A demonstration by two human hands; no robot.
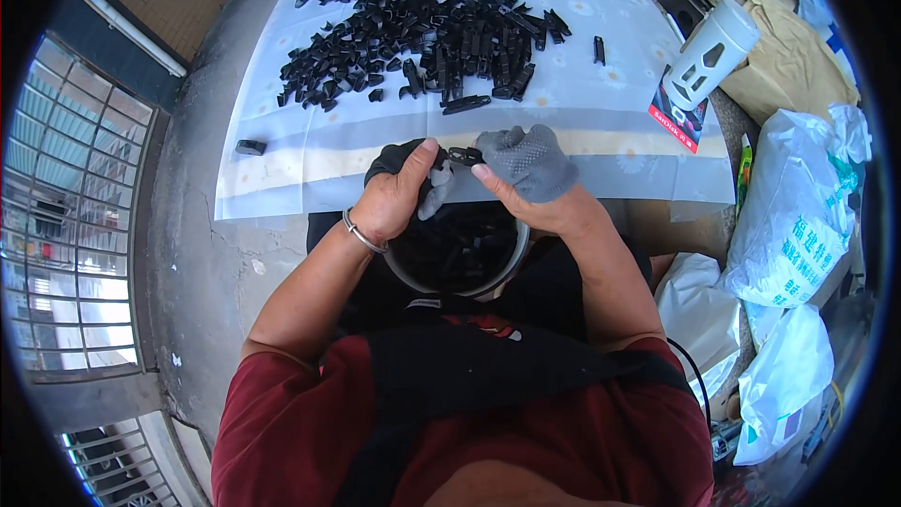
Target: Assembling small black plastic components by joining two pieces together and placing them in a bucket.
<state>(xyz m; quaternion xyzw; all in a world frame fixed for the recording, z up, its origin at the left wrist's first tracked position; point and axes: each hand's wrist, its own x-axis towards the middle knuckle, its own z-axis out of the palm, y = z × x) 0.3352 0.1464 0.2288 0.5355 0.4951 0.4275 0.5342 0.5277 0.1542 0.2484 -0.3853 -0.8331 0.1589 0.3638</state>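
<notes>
Both hands, the left hand (394,190) and the grey-gloved right hand (527,169), pinch one small black plastic clip (464,156) between closed fingertips above a round bowl (457,253), handy for catching pieces.

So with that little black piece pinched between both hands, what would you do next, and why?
Probably drop the small black piece, pinched between the left hand and right hand, into the round bowl directly below, which already holds similar black parts.
</notes>
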